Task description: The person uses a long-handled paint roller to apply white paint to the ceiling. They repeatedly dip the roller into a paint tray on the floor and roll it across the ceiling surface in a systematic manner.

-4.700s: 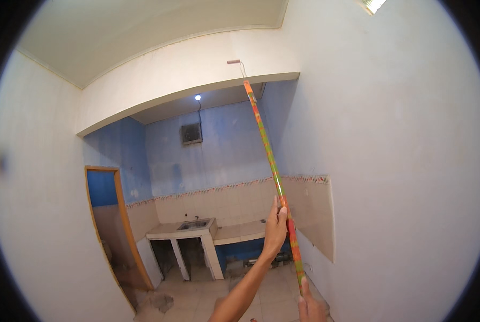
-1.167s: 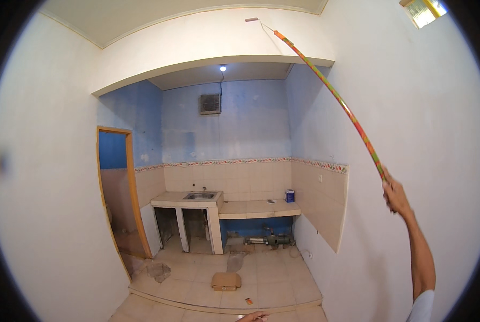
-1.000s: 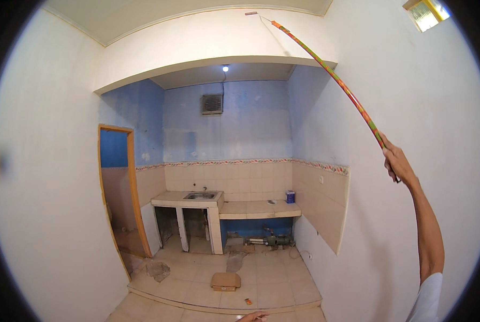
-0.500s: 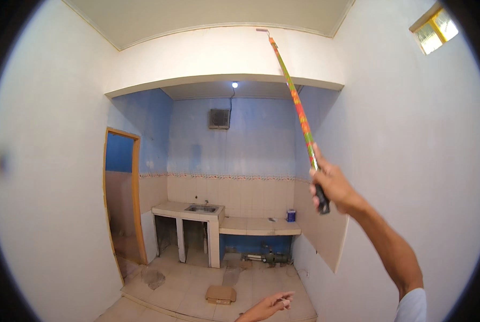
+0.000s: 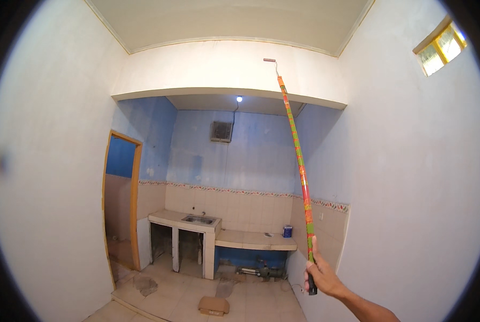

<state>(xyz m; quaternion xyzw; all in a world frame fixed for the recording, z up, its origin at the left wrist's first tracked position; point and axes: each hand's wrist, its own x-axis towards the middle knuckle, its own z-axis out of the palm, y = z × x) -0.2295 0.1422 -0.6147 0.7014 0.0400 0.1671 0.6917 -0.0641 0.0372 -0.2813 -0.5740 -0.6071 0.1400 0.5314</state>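
Note:
At the lower right, my right hand (image 5: 326, 276) is closed round the black grip of a long paint roller pole (image 5: 302, 177), wrapped in red, green and orange. The pole leans up and slightly left. At its top, a small paint roller (image 5: 269, 60) on a wire frame is at the white wall band (image 5: 197, 64) below the ceiling; whether it touches the wall I cannot tell. My left hand is out of the picture.
Ahead, a tiled counter holds a sink (image 5: 199, 220), with a lower ledge (image 5: 256, 240) bearing a blue can (image 5: 287, 231). A cardboard box (image 5: 214, 306) lies on the floor near a pump (image 5: 261, 271). A doorway with an orange frame (image 5: 137, 204) opens at left. A bulb (image 5: 239, 99) hangs beyond the band.
My right hand has dropped lower in the picture, and the roller has come down from the ceiling edge onto the middle of the band. My left hand has left the view.

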